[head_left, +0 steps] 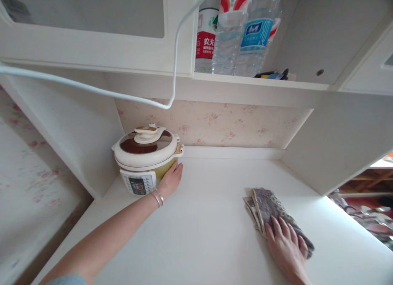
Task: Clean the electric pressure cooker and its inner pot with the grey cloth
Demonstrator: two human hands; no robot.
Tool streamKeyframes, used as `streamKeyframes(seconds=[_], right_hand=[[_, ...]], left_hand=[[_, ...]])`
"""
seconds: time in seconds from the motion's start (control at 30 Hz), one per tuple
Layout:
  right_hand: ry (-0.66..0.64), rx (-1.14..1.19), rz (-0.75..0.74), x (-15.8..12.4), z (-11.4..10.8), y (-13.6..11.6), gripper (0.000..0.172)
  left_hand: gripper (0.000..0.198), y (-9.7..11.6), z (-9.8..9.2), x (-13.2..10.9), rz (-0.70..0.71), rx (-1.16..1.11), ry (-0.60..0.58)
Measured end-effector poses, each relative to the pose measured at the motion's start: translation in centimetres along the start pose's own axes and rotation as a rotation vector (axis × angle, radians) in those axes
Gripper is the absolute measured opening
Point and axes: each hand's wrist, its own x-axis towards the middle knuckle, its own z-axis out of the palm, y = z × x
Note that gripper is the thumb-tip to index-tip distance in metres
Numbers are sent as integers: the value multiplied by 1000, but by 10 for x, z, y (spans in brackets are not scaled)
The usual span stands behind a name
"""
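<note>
A white and brown electric pressure cooker (144,156) stands in the back left corner of a white counter (208,219). My left hand (170,179) reaches out and rests against the cooker's right side, fingers curved along its wall; thin bracelets circle the wrist. A folded grey patterned cloth (270,207) lies on the counter at the right. My right hand (285,246) lies flat on the near end of that cloth, fingers stretched out and slightly apart.
An open upper cabinet shelf (260,81) holds water bottles (229,35) and small dark items. A white cable (175,64) hangs down in a loop before the cabinet. White side panels enclose the counter left and right; a floral backsplash (215,123) is behind.
</note>
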Motion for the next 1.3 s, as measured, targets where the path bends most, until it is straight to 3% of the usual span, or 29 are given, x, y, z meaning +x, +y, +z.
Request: streamKeyframes(seconds=[0.23,0.57,0.67,0.73,0.8,0.87,0.97,1.07,1.17,1.23,1.3], right_hand=[[24,-10,-171,-27,-14,-81,54],[38,114,-333,-66,-30,-132,51],[-13,155,-351,-78,-46,-148,50],[-59,190,-372,-88,-59,-160,48],[-103,238,-412,-97,-74,-174,48],[-149,315,-481,-104,-87,-189,48],[-311,547,-670,-107,-102,-213,45],[-735,992,-789,-103,-108,-235,35],[-1169,1491,-579,-104,-102,-253,27],[-1290,1683,-413,-109,-95,-261,25],[-1312,1734,-339,-112,-91,-264,23]], left_hand=[[49,-1,2,-2,-55,-24,-22],[48,-19,5,-23,-73,-151,-7],[39,-20,-10,-20,-73,-187,-40],[31,-14,-28,-18,-84,-290,-121],[29,1,-51,-21,-107,-472,-218],[31,23,-75,-32,-146,-662,-241],[33,56,-100,-64,-221,-841,-157],[33,76,-101,-104,-392,-972,-129],[36,82,-82,-139,-620,-936,-89],[35,83,-66,-157,-630,-873,-66],[35,84,-53,-169,-538,-819,-49]])
